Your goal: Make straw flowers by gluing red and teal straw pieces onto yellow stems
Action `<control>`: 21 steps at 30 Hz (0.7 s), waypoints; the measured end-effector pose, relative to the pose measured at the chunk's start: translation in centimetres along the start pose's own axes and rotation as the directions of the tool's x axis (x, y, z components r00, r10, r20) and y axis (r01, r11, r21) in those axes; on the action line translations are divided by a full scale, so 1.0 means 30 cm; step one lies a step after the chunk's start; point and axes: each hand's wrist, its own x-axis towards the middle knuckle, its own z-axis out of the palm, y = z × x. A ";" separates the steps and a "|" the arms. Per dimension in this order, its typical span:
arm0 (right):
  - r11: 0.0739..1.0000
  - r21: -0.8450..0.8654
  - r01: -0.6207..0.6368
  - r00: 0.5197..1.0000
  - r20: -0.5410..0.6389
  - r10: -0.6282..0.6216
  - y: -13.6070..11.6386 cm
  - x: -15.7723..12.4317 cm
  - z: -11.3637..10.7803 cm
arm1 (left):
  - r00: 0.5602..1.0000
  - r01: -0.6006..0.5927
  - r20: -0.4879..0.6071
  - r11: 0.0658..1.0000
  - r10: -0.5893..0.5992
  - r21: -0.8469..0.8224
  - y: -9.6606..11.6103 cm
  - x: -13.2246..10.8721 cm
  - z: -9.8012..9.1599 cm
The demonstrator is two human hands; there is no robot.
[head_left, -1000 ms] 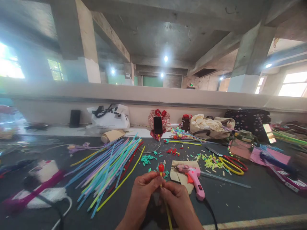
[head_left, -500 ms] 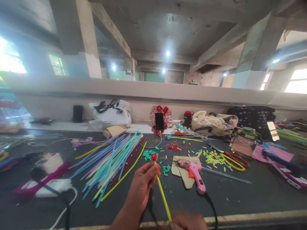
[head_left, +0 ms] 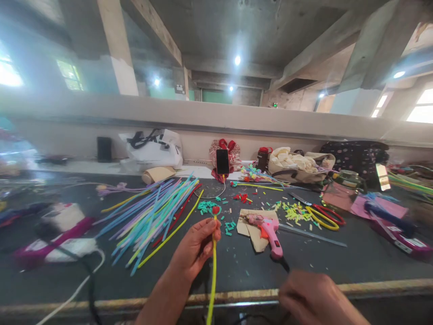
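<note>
The left hand (head_left: 194,246) has its grip closed on a yellow stem (head_left: 213,266), thumb and fingers pinching it just below its red tip (head_left: 215,210). The stem stands nearly upright, left of the pink glue gun (head_left: 270,230), and its lower end runs down out of view. The right hand (head_left: 314,298) hangs low, nearer the person than the glue gun. Only its back shows, so I cannot tell whether its grip is open or closed, and it is not touching the stem.

With a single pinch so high up, the long free part of the stem could swing or bend, and the red tip could be knocked askew.

The glue gun lies on a scrap of cardboard (head_left: 252,239) with its cord (head_left: 282,262) trailing toward the right hand. A sleeve or wrist catching that cord could drag the gun off the cardboard, and its nozzle may be hot.

Scissors (head_left: 324,216) lie to the right of the gun and a heap of coloured sticks (head_left: 158,212) to its left. Small green bits (head_left: 230,225) are scattered on the surface (head_left: 338,266) just left of the gun and could be brushed about.
</note>
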 end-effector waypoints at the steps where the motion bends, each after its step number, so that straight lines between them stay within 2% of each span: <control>1: 0.994 -0.093 0.058 0.998 -0.007 -0.059 -0.008 0.045 -0.025 | 1.000 0.004 -0.017 1.000 -0.003 0.015 0.001 -0.001 0.001; 5: 0.909 -0.383 0.165 0.986 0.043 -0.161 -0.048 0.246 -0.053 | 0.999 0.003 -0.054 0.998 0.000 0.061 0.006 -0.004 0.006; 9: 0.872 -0.443 0.208 0.978 0.090 -0.188 -0.073 0.376 -0.011 | 0.999 0.014 -0.053 0.998 -0.011 0.061 0.006 -0.006 0.009; 14: 0.826 -0.511 0.238 0.971 0.146 -0.190 -0.080 0.425 0.040 | 0.999 0.001 -0.037 0.998 0.001 0.068 0.001 -0.011 0.009; 21: 0.815 -0.540 0.209 0.978 0.138 -0.159 -0.085 0.460 0.105 | 0.997 -0.032 -0.067 0.998 0.036 0.054 0.005 -0.008 0.006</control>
